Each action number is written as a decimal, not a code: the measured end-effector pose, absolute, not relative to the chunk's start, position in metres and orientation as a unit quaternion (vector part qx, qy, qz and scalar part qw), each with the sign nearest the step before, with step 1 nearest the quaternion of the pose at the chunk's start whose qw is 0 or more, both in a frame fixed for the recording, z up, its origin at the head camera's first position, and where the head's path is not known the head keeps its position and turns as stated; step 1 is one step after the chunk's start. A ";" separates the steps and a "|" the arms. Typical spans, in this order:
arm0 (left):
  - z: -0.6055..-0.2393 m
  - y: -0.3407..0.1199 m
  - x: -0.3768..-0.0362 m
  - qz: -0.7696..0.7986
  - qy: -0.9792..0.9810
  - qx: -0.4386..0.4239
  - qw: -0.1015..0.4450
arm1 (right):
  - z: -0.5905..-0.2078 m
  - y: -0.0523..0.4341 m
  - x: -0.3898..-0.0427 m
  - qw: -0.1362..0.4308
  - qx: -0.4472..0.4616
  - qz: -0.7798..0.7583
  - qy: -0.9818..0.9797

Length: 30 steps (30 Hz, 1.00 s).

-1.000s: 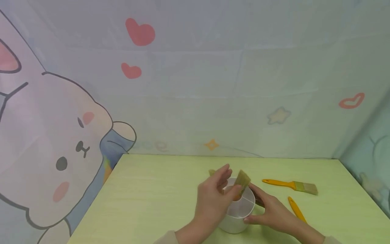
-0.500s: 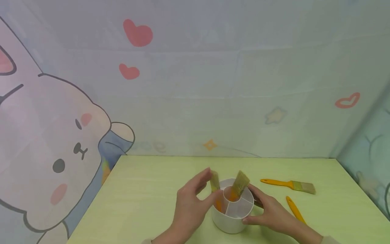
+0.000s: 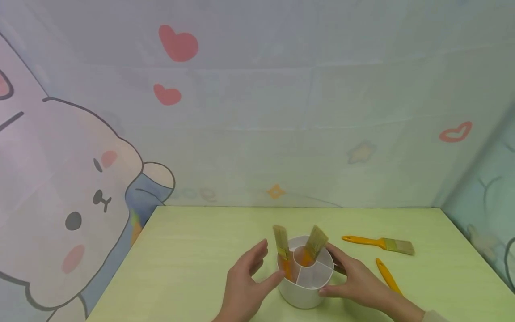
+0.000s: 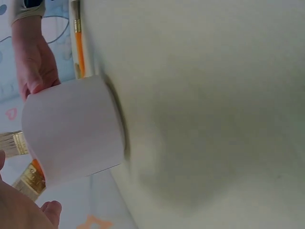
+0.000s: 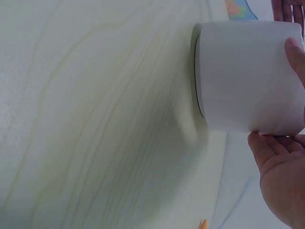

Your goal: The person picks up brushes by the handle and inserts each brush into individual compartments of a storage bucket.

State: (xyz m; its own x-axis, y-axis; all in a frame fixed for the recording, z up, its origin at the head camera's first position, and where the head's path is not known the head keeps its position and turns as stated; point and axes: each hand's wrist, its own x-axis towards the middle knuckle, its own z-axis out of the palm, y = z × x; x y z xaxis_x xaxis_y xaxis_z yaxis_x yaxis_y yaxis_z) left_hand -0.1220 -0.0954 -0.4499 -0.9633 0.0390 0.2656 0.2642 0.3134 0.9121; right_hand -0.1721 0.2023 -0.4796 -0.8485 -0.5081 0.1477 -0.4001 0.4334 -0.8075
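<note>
A white round organizer (image 3: 302,297) with dividers and a round centre well stands on the table. My right hand (image 3: 358,281) grips its right side, thumb in front and fingers behind. One paint brush (image 3: 281,240) leans bristles up in the left compartment; another paint brush (image 3: 316,242) tilts right out of the centre well. Their orange handles are partly hidden inside. Just left of the organizer, my left hand (image 3: 245,282) holds nothing, its fingers and thumb spread apart. In the left wrist view the organizer's plain wall (image 4: 74,129) lies beyond that hand.
On the pale yellow-green table (image 3: 193,268), a paint brush (image 3: 378,243) lies flat to the right at the back. Nearer, beside my right wrist, lies a second orange handle (image 3: 388,275), its other end hidden by the arm. A printed cloth (image 3: 257,107) hangs behind the table.
My left hand has moved from over the organizer to its left, releasing the paint brush that now leans in the left compartment. The right hand keeps its hold; the view has shifted slightly.
</note>
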 end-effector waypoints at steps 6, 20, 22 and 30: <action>-0.466 -0.096 -0.124 -0.594 -0.797 -0.094 0.049 | -0.478 0.202 -0.172 0.067 -0.262 -0.457 0.848; -0.495 -0.094 -0.130 -0.652 -0.751 -0.103 -0.015 | -0.476 0.202 -0.172 0.073 -0.259 -0.456 0.848; -0.497 -0.092 -0.130 -0.652 -0.751 -0.101 -0.021 | -0.476 0.202 -0.172 0.069 -0.265 -0.456 0.847; -0.500 -0.087 -0.130 -0.652 -0.748 -0.118 -0.025 | -0.477 0.204 -0.172 0.056 -0.282 -0.454 0.844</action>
State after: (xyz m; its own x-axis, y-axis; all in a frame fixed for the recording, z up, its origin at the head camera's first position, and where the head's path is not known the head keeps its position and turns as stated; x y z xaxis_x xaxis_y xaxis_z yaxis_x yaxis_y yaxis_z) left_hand -0.1300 -0.0871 -0.5001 -0.9710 0.2091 0.1161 0.1435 0.1212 0.9822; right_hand -0.1717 0.2036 -0.4767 -0.8349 -0.5261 0.1617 -0.4249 0.4295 -0.7968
